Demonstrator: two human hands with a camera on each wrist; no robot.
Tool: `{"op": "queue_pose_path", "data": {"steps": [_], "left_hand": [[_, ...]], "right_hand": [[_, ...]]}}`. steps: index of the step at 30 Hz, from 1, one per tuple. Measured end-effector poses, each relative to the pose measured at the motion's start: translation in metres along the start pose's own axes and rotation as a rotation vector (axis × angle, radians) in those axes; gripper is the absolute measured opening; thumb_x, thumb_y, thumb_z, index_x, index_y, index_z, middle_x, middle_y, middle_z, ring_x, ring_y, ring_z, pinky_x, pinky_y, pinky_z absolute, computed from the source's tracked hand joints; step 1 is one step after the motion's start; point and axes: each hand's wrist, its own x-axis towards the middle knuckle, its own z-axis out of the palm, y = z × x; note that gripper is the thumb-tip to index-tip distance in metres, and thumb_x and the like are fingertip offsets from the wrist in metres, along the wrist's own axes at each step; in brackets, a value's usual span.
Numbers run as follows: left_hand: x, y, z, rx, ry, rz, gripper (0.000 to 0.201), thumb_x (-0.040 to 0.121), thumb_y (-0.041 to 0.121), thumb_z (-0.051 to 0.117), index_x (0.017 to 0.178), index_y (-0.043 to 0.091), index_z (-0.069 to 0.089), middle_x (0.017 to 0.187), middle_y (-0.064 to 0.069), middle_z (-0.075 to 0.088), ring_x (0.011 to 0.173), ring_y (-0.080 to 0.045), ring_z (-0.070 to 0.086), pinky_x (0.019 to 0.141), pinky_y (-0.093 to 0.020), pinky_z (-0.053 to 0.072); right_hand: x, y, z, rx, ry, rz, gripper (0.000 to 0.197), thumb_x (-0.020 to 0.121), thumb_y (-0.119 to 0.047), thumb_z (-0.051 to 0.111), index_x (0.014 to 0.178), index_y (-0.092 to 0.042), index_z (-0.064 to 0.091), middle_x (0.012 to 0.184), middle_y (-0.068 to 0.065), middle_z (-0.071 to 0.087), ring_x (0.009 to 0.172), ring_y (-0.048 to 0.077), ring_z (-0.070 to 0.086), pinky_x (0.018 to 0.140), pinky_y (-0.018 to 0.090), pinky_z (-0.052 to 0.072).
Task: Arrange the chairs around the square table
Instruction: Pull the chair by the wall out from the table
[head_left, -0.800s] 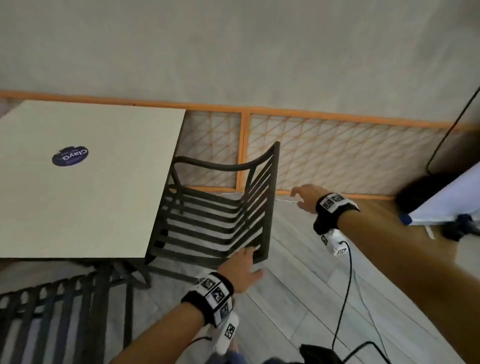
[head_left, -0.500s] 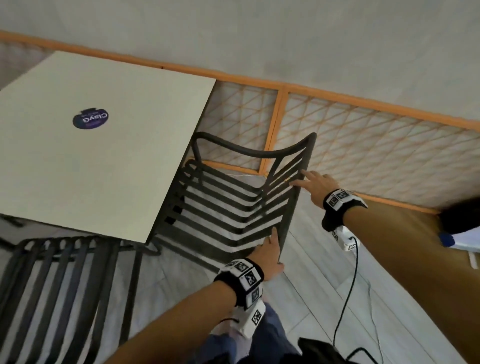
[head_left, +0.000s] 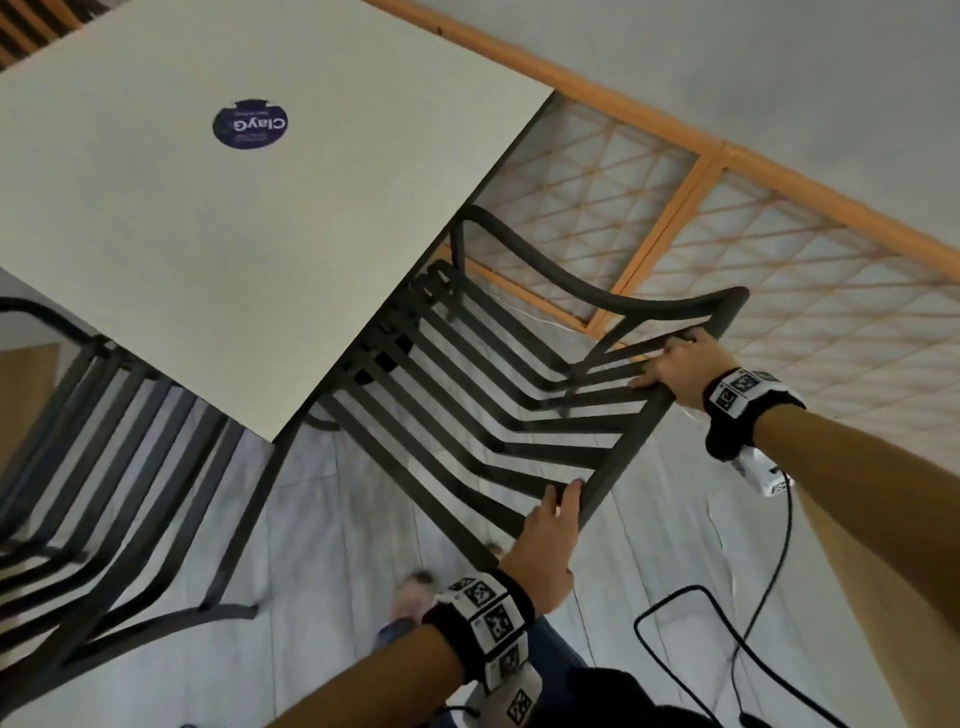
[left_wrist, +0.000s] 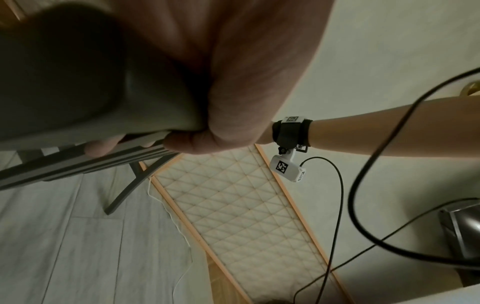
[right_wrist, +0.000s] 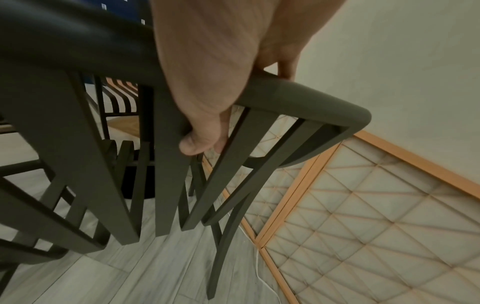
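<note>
Both bare arms reach forward, each wrist wearing a black band with square printed markers. The left hand sits nearer the body, thumb up along the chair back's top rail and fingers curled under it. The right hand is stretched farther out and to the right, wrapped over the same rail near its far corner, its thumb hooked in front between the slats.
</note>
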Motion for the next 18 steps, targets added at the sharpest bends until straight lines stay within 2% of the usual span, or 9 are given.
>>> {"op": "queue_pose_path", "data": {"steps": [4, 8, 15, 18], "left_hand": [[0.024, 0.009, -0.008, -0.001, 0.048, -0.023, 0.100, 0.079, -0.004, 0.065, 0.148, 0.034, 0.003, 0.154, -0.014, 0.022, 0.136, -0.033, 0.038, 0.111, -0.045, 0.040], [0.044, 0.013, -0.022, -0.013, 0.086, -0.038, 0.099, 0.079, -0.006, 0.062, 0.148, 0.033, 0.003, 0.152, -0.016, 0.027, 0.131, -0.035, 0.042, 0.107, -0.046, 0.044], [0.067, 0.013, -0.045, -0.015, 0.148, -0.096, 0.099, 0.081, -0.004, 0.061, 0.146, 0.038, 0.000, 0.152, -0.012, 0.028, 0.133, -0.032, 0.038, 0.106, -0.053, 0.043], [0.075, 0.013, -0.056, -0.034, 0.166, -0.104, 0.100, 0.080, -0.005, 0.061, 0.146, 0.038, 0.000, 0.151, -0.010, 0.029, 0.132, -0.031, 0.039, 0.106, -0.052, 0.043]], "right_hand": [[0.023, 0.020, -0.011, -0.042, 0.036, -0.019, 0.041, 0.096, -0.032, 0.042, 0.129, -0.056, 0.038, 0.125, -0.005, 0.059, 0.115, 0.022, 0.049, 0.093, 0.040, 0.036], [0.045, 0.037, -0.022, -0.055, 0.039, -0.025, 0.039, 0.097, -0.033, 0.038, 0.129, -0.056, 0.039, 0.124, -0.003, 0.059, 0.115, 0.022, 0.049, 0.095, 0.041, 0.036], [0.085, 0.053, -0.043, -0.099, 0.100, -0.072, 0.038, 0.097, -0.030, 0.042, 0.125, -0.057, 0.045, 0.119, -0.007, 0.062, 0.113, 0.021, 0.052, 0.093, 0.040, 0.033], [0.103, 0.061, -0.051, -0.093, 0.115, -0.094, 0.039, 0.096, -0.031, 0.043, 0.124, -0.057, 0.046, 0.118, -0.011, 0.063, 0.112, 0.020, 0.054, 0.095, 0.041, 0.035]]}}
